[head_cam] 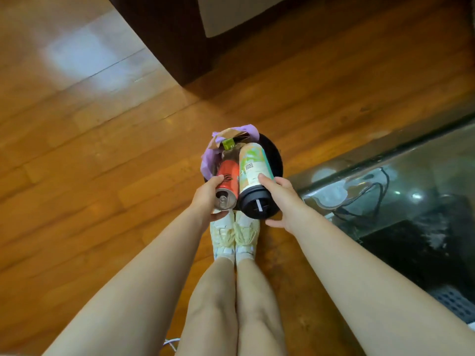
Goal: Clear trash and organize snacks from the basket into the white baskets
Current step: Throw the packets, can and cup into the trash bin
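My left hand (205, 196) grips an opened red drink can (226, 181), its silver top toward me. My right hand (280, 199) holds a tall paper cup (253, 165) with a green and cream print and a black lid (258, 205). Both are held tilted over a round black trash bin (275, 158) lined with a purple bag (208, 160). Brown paper trash (231, 134) sticks up from the far side of the bin. The bin stands on the wooden floor just beyond my feet.
A glass fish tank (401, 191) with cables and dark gear inside runs along the right. A dark wooden furniture base (164, 39) stands at the top. My legs and pale shoes (234, 235) are below the bin. Wooden floor (90, 155) spreads to the left.
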